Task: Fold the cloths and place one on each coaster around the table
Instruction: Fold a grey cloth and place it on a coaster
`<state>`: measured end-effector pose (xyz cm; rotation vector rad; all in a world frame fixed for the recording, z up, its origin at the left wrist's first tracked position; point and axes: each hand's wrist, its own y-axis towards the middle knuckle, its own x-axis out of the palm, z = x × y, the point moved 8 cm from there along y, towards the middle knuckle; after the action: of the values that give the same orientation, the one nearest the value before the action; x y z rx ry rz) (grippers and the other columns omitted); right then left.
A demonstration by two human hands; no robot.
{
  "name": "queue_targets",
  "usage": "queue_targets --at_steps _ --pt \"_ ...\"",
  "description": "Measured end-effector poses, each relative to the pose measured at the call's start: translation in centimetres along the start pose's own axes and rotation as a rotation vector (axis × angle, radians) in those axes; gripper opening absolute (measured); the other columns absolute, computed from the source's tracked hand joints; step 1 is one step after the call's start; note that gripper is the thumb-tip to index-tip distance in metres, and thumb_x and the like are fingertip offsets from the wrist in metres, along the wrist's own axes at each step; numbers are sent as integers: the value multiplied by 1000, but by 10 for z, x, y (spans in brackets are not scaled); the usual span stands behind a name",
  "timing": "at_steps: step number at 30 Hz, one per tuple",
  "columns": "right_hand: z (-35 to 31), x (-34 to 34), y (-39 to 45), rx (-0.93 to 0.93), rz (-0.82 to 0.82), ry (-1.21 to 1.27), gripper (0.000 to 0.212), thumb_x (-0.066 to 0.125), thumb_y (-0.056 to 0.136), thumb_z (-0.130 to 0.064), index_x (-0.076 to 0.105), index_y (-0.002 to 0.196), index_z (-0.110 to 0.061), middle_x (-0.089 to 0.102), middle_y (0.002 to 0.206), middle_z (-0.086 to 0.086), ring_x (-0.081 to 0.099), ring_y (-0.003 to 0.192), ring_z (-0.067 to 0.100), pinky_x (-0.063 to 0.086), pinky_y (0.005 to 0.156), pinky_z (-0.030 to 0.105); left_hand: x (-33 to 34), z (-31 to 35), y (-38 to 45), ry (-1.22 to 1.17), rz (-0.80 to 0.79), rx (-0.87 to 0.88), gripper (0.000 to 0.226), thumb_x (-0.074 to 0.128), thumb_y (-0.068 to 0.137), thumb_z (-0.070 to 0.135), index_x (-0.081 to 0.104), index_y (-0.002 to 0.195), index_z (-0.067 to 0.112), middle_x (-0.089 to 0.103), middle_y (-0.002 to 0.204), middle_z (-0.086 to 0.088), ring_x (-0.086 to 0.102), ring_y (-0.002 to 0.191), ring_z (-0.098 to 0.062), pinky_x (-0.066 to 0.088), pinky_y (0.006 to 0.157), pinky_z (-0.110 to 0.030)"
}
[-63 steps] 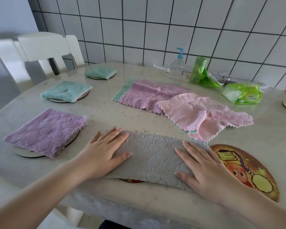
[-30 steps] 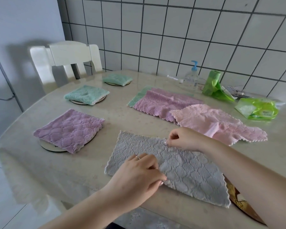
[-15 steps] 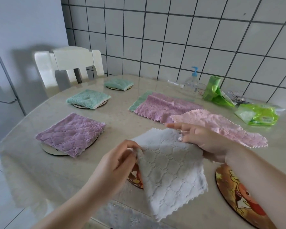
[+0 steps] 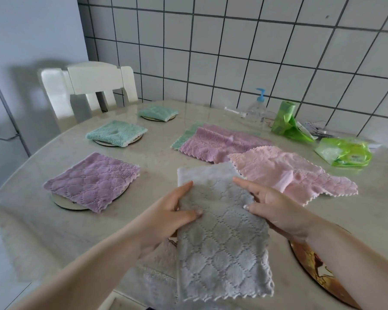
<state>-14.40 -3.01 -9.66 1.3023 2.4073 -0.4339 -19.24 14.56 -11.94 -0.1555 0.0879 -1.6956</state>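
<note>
A: Hands?
B: Both on the grey cloth (image 4: 220,238). Left hand (image 4: 166,218) grips its left edge, thumb on top, fingers underneath. Right hand (image 4: 276,209) pinches the right edge, thumb on top, index finger straight along the cloth.

A: Cloth state?
B: Folded into a long strip, held over the near edge of the tabletop (image 4: 161,166), near end hanging toward the camera. Far end looks to be touching the tabletop, hard to tell.

A: Coasters?
B: Three on the left already have folded cloths: purple cloth (image 4: 92,180) on the near coaster (image 4: 65,203), teal cloth (image 4: 115,133) on the middle coaster (image 4: 112,143), second teal cloth (image 4: 158,113) on the far coaster (image 4: 150,118). A picture coaster (image 4: 311,271) lies at the near right, partly under the right forearm. A sliver of another shows under the grey cloth by the left wrist.

A: Unfolded ones?
B: Mid-tabletop pile: pink cloth (image 4: 289,173) just beyond the right hand, mauve cloth (image 4: 220,144) behind it, a green cloth (image 4: 184,139) peeking out beneath.

A: Rest?
B: Pump bottle (image 4: 257,113), green bag roll (image 4: 285,121) and green packet (image 4: 343,152) by the tiled wall (image 4: 233,52). White chair (image 4: 92,86) far left.
</note>
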Motion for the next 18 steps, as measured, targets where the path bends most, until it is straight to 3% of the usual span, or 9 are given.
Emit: queue_targets --at_steps 3,5,8,11,14,18 --pt "18 5 -7 106 11 138 59 54 91 -10 35 138 -42 21 151 -12 16 141 8 30 107 28 5 -18 -8 -118 -103 -128 76 79 69 27 41 131 49 57 130 6 61 109 -13 46 97 -39" --pt "26 5 -15 157 -7 208 57 61 88 -28 36 134 -49 25 149 -10 20 140 11 39 97 25 4 -26 -16 -174 -154 -139 79 83 62 35 42 128 53 50 138 7 53 122 -17 36 106 -48" --pt "36 7 -28 190 -62 260 58 69 73 -51 44 125 -56 40 141 -7 44 127 9 46 97 31 5 -33 -31 -283 -227 -150 68 68 77 26 37 134 46 57 131 -3 58 114 -29 49 91 -48" --pt "42 6 -40 194 -99 422 58 75 69 -39 54 123 -43 61 122 1 65 98 12 55 76 28 8 -40 -51 -309 -275 -193 58 68 77 26 48 130 39 61 126 -7 60 110 -33 54 79 -41" --pt "42 12 -53 229 -235 461 62 78 67 -33 56 125 -34 68 95 4 65 82 20 54 71 31 11 -44 -66 -277 -265 -208 41 67 77 26 62 116 34 64 121 -7 63 105 -30 57 74 -38" --pt "46 20 -66 276 -281 388 35 61 87 -15 63 118 -32 59 80 5 62 79 22 53 74 34 17 -48 -76 -204 -236 -224 37 58 76 20 66 111 27 69 109 -9 68 89 -26 58 64 -31"
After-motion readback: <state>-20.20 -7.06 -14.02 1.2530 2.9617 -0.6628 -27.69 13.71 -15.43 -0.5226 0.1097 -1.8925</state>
